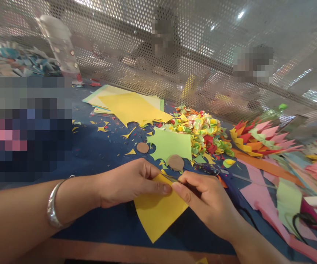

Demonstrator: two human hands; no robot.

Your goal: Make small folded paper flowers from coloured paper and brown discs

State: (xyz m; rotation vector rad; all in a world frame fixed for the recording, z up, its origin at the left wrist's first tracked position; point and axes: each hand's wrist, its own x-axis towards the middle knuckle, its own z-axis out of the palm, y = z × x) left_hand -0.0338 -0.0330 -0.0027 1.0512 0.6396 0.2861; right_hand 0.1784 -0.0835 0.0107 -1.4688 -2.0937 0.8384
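My left hand (136,182) pinches a yellow sheet of paper (159,216) near its top edge, thumb in front and fingers behind. The sheet hangs with one corner pointing down towards the table's front edge. At its upper right my right hand (202,198) is closed, thumb and forefinger pinched together at the paper's edge. A thin greyish sliver shows between the two hands; I cannot make out what it is. Just beyond my fingers lie a round brown disc (176,162) and a smaller brown disc (142,147). Green paper (172,143) with scalloped cutouts lies beside them.
Behind are stacked sheets with cut yellow paper (133,106) on top, and a heap of small coloured pieces (202,128). Pointed paper layers (260,135), pink strips (268,212) and purple-handled scissors (316,216) lie right. A perforated screen (202,69) borders the table's back; people are beyond it.
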